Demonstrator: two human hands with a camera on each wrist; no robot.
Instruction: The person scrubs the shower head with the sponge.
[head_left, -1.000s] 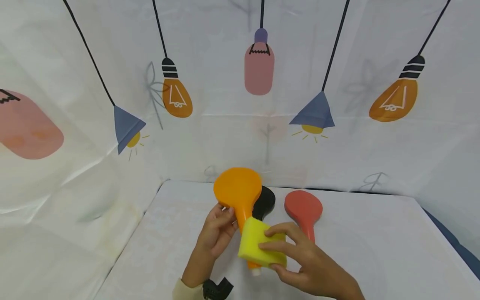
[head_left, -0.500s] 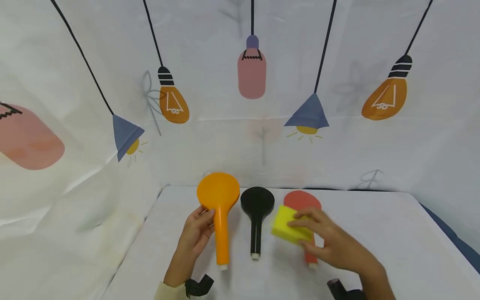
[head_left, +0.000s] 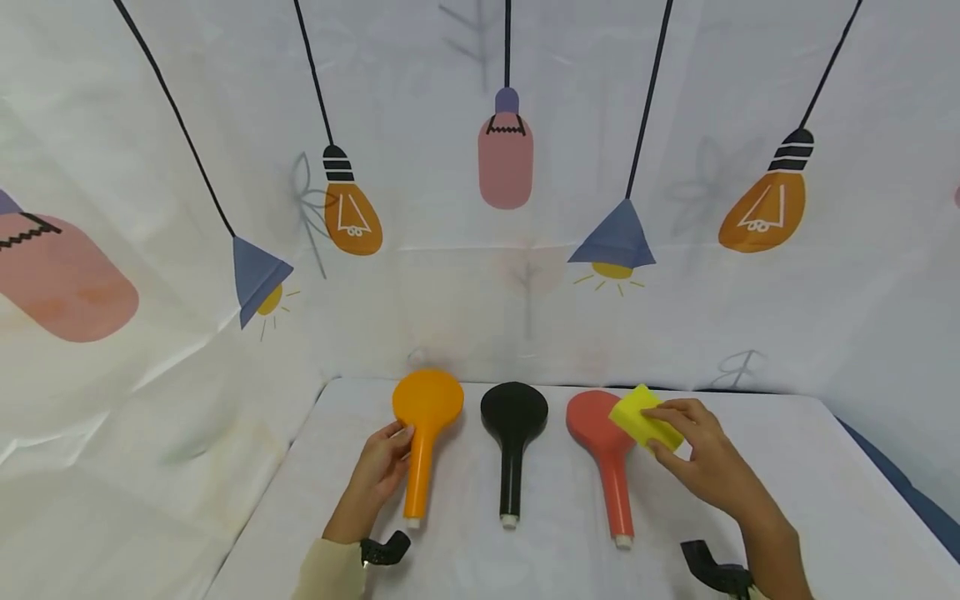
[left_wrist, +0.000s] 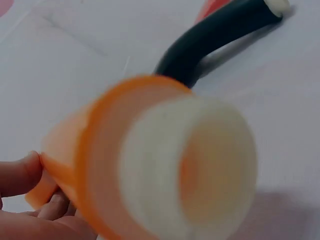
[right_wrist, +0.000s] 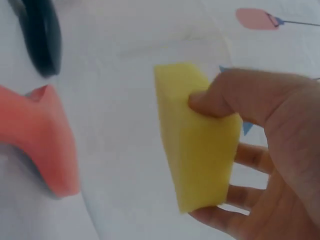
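The right hand (head_left: 708,458) pinches a yellow sponge (head_left: 651,421), just right of the red shower head (head_left: 609,462). The left hand (head_left: 381,468) grips the leftmost, orange shower head (head_left: 424,425). Between these two lies a black shower head (head_left: 513,433) on the tabletop (head_left: 555,558).

In the left wrist view, the orange shower head (left_wrist: 107,160) is blurred and the left hand (left_wrist: 37,225) cropped; the right wrist view crops the red shower head (right_wrist: 42,127).
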